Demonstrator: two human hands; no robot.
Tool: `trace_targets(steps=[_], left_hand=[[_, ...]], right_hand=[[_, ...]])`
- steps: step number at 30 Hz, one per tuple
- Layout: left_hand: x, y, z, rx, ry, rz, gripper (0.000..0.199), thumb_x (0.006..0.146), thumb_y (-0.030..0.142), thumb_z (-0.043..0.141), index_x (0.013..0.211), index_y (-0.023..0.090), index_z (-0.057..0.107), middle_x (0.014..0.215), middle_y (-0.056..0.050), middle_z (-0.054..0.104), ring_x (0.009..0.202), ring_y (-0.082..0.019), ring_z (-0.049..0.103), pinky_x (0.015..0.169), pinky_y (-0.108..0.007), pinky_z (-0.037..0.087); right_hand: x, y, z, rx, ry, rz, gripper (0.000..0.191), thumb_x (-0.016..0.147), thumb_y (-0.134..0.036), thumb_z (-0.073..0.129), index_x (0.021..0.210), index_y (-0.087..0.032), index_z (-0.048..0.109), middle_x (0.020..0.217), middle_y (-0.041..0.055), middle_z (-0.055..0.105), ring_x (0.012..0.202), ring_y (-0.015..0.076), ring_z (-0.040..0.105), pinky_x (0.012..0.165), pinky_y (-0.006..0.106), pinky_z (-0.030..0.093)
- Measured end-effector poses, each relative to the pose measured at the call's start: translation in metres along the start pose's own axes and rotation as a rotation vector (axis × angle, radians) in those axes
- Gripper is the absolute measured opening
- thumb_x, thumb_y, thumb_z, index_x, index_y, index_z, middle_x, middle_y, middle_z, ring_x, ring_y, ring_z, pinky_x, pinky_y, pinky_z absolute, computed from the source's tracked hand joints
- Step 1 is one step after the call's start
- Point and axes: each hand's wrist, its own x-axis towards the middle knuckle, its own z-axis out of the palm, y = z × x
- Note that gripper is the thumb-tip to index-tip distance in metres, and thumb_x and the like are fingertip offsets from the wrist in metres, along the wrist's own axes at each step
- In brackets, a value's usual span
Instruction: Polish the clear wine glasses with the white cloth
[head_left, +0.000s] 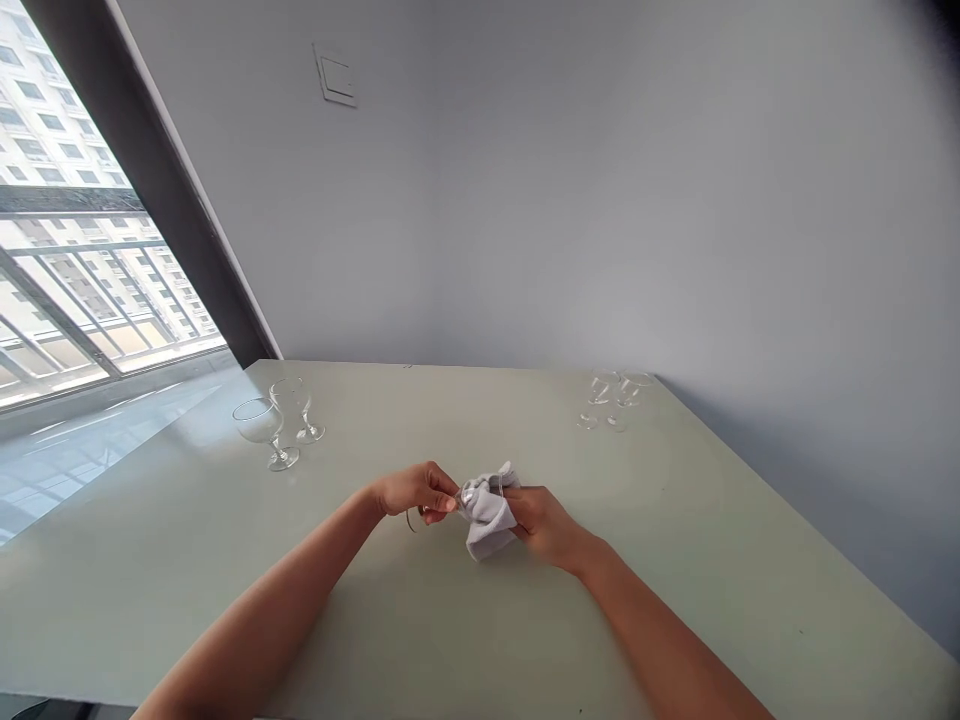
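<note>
Stemmed glass in hand (466, 496): one, clear, tipped on its side between the two hands at the middle of the table, bowl toward the right and partly covered by cloth, foot toward the left.
Cloth (489, 527): one, pale grey, bunched around the bowl, a loose corner hanging on the near side.
Left hand (427, 492): thumb and fingers pinched together on the stem end of that glass; the edge of the foot shows just beside the fingers.
Right hand (546, 522): closed on the cloth at the right of the bowl; fingertips hidden in the folds.
Goblets, left: two, clear, round-bowled, upright, a near one (259, 428) and a far one (291, 400), overlapping in view; cannot tell whether they touch.
Goblets, right: two, clear, upright, side by side near the far right corner, a left one (598, 390) and a right one (628, 394).
Table (420, 625): pale greenish top, far edge by the wall (600, 220).
Wall switch (337, 78): one, white, square, above the far left.
Window (112, 300): left side, dark frame, metal railing and pale buildings beyond.
</note>
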Motion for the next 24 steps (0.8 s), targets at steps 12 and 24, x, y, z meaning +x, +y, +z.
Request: trace_targets(steps=[12,24], left_hand=[[0.014,-0.019,0.000,0.275,0.797,-0.294,0.039,0.072,0.049,0.049,0.095,0.021,0.062,0.056,0.003,0.048,0.048,-0.008,0.037,0.045,-0.019,0.028],[0.034,-0.023,0.061,1.262,0.745,0.415,0.026,0.085,0.031,0.041,0.073,0.016,0.058,0.055,-0.002,0.052,0.052,-0.012,0.046,0.051,-0.025,0.031]], right_hand=[[-0.006,0.023,-0.020,-0.623,0.382,-0.100,0.037,0.080,-0.014,0.042,0.112,-0.025,0.057,0.111,0.0037,0.061,0.097,0.0225,0.054,0.083,0.037,0.040],[0.009,0.012,0.008,-0.072,0.341,0.245,0.027,0.082,-0.038,0.044,0.077,-0.020,0.064,0.081,0.0042,0.063,0.075,0.0180,0.055,0.068,0.030,0.041]])
